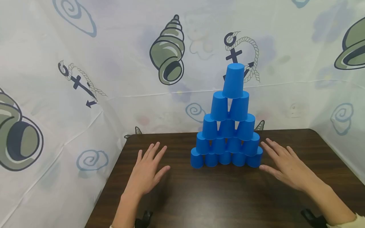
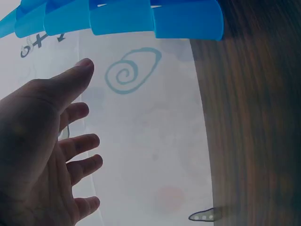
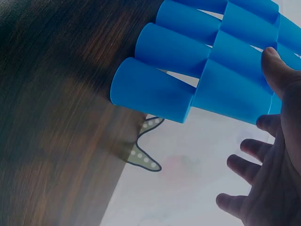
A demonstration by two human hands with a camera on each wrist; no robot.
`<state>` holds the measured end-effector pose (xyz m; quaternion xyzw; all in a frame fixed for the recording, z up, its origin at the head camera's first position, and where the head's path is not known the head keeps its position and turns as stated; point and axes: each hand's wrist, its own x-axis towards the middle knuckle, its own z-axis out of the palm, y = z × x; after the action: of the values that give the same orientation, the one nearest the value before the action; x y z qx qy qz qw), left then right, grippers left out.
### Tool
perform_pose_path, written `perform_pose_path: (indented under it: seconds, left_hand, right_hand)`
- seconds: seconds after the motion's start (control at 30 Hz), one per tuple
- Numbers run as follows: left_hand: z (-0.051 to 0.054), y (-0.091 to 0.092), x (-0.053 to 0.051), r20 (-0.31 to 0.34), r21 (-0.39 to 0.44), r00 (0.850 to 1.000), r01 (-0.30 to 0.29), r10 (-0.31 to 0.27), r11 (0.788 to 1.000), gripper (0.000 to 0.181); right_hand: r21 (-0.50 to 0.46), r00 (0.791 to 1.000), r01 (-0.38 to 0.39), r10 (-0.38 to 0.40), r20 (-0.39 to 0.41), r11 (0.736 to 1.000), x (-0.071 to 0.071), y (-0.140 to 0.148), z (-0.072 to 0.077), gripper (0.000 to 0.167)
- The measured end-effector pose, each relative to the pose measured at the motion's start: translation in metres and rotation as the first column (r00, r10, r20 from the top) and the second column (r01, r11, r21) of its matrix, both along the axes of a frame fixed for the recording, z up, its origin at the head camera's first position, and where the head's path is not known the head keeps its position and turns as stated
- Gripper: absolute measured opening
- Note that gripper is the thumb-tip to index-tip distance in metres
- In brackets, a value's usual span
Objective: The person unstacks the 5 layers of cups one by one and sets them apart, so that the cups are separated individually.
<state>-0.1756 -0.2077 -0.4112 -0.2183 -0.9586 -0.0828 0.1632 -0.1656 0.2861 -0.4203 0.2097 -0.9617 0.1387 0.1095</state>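
Observation:
A pyramid of upside-down blue cups (image 1: 227, 128) stands on the dark wooden table, narrowing from a bottom row of several to a single top cup (image 1: 233, 81). Left of the pyramid, my left hand (image 1: 148, 171) hovers with fingers spread, a gap away from the cups. My right hand (image 1: 291, 166) is held at the right side, its fingers extended and close to the lower rows; whether they touch a cup cannot be told. Both wrist views show the cups, the left wrist's row (image 2: 188, 20) and the right wrist's stack (image 3: 153, 89), with neither palm holding anything.
The brown table (image 1: 199, 199) has its far edge just behind the pyramid. A pale cloth (image 1: 128, 47) printed with shells and anchors hangs behind and at the sides. Dark straps (image 1: 144, 219) show near the wrists.

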Motion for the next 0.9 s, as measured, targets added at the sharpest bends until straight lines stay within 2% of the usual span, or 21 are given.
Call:
perform_pose_path:
  seconds: [0.13, 0.27, 0.37, 0.47, 0.63, 0.73, 0.8, 0.9]
  left_hand:
    - [0.006, 0.007, -0.003, -0.024, 0.080, 0.999, 0.036, -0.035, 0.996, 0.068]
    - [0.022, 0.018, -0.009, -0.123, 0.218, 0.988, 0.114, -0.088, 0.969, 0.062]
    - [0.040, 0.032, -0.016, -0.210, 0.315, 0.970, 0.183, -0.120, 0.931, 0.055]
    - [0.061, 0.049, -0.023, -0.270, 0.395, 0.952, 0.250, -0.148, 0.884, 0.051]
    - [0.101, 0.084, -0.035, -0.318, 0.470, 0.918, 0.368, -0.235, 0.802, 0.051]
    - [0.125, 0.106, -0.042, -0.323, 0.491, 0.902, 0.420, -0.288, 0.764, 0.052]
    - [0.139, 0.121, -0.047, -0.319, 0.484, 0.900, 0.423, -0.296, 0.766, 0.053]
    - [0.158, 0.142, -0.056, -0.301, 0.452, 0.911, 0.398, -0.283, 0.798, 0.057]
  right_hand:
    - [-0.014, 1.000, 0.008, -0.007, 0.024, 1.000, -0.003, 0.003, 0.000, 0.085]
    - [-0.055, 0.997, 0.020, -0.016, 0.070, 0.998, -0.010, 0.005, -0.005, 0.087]
    - [-0.108, 0.988, 0.045, -0.029, 0.152, 0.993, -0.018, 0.006, -0.012, 0.089]
    - [-0.174, 0.972, 0.087, -0.045, 0.231, 0.981, -0.027, 0.006, -0.020, 0.092]
    - [-0.290, 0.960, 0.116, -0.032, 0.278, 0.950, -0.045, 0.005, -0.036, 0.093]
    - [-0.357, 0.956, 0.110, 0.000, 0.294, 0.928, -0.052, 0.004, -0.047, 0.091]
    - [-0.382, 0.952, 0.111, 0.012, 0.306, 0.918, -0.056, 0.004, -0.055, 0.091]
    - [-0.398, 0.950, 0.126, 0.006, 0.313, 0.909, -0.059, 0.004, -0.065, 0.089]
